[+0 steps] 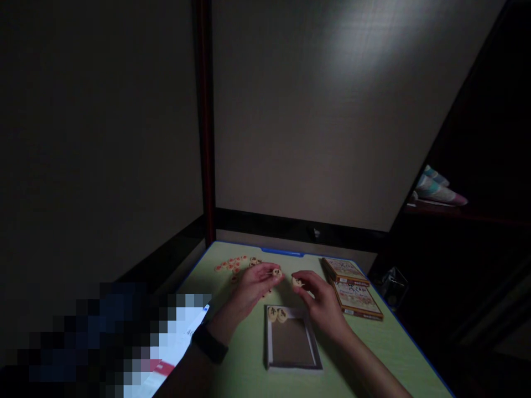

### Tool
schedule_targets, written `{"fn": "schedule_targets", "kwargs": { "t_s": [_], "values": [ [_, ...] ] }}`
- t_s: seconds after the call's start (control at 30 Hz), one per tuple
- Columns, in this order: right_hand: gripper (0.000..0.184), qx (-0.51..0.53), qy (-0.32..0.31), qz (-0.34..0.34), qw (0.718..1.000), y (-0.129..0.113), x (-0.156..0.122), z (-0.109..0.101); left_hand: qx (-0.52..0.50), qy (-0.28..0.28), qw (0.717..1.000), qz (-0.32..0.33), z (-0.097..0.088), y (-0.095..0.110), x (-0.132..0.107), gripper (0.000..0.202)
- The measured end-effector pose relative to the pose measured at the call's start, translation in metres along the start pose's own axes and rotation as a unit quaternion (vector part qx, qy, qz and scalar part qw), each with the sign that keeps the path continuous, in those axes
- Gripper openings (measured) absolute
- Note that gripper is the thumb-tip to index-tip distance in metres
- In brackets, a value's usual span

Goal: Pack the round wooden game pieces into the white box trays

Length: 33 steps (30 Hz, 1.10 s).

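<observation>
My left hand (251,287), with a dark band on its wrist, pinches a round pale Chinese chess piece (277,273) with a dark character. Just to the right, my right hand (317,298) grips another chess piece (296,282) between thumb and fingers. Both hands hover over the table, a small gap between them. Below them lies an open shallow box (269,348) with a pale rim and brown bottom. Two dark-marked pieces (277,314) sit in its far left corner. Red-marked pieces (231,263) lie loose beyond my left hand, which partly hides several others.
The green table (398,348) has a blue edge. Two printed boxes (359,298) overlap at its right side. A lit, partly blurred screen or sheet (174,342) is at lower left. Walls stand behind and left; a dark bin with a plastic liner (394,286) is at right.
</observation>
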State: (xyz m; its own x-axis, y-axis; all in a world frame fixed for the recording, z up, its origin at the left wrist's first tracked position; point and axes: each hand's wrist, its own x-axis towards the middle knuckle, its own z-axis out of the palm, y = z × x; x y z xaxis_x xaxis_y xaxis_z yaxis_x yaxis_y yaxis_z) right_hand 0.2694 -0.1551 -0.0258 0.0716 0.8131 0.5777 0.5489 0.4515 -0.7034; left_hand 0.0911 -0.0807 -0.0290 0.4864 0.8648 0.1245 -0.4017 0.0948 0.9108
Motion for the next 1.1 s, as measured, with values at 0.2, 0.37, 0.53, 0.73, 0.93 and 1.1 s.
{"fn": "schedule_targets", "kwargs": {
  "t_s": [0.2, 0.37, 0.53, 0.73, 0.93, 1.1],
  "values": [
    [0.035, 0.015, -0.007, 0.036, 0.999, 0.003, -0.008, 0.009, 0.069, -0.021, 0.997, 0.011, 0.006, -0.002, -0.001, 0.044],
    [0.03, 0.036, -0.016, 0.077, 0.996, 0.003, -0.01, 0.015, 0.103, -0.049, 0.993, 0.012, 0.008, -0.004, -0.001, 0.043],
    [0.016, 0.035, 0.001, 0.047, 0.998, 0.004, -0.009, 0.014, 0.095, -0.064, 0.993, -0.001, 0.006, -0.007, -0.001, 0.045],
    [0.019, 0.018, 0.013, -0.028, 0.999, 0.005, -0.008, 0.011, 0.075, -0.049, 0.996, -0.003, 0.004, -0.009, -0.001, 0.05],
    [0.02, -0.034, 0.0, -0.118, 0.992, 0.003, -0.01, 0.008, 0.064, -0.061, 0.996, -0.012, 0.005, -0.01, -0.001, 0.05],
    [0.023, -0.064, -0.004, -0.137, 0.988, 0.005, -0.012, 0.01, 0.066, -0.064, 0.996, -0.015, 0.005, -0.007, -0.001, 0.049]
  ]
}}
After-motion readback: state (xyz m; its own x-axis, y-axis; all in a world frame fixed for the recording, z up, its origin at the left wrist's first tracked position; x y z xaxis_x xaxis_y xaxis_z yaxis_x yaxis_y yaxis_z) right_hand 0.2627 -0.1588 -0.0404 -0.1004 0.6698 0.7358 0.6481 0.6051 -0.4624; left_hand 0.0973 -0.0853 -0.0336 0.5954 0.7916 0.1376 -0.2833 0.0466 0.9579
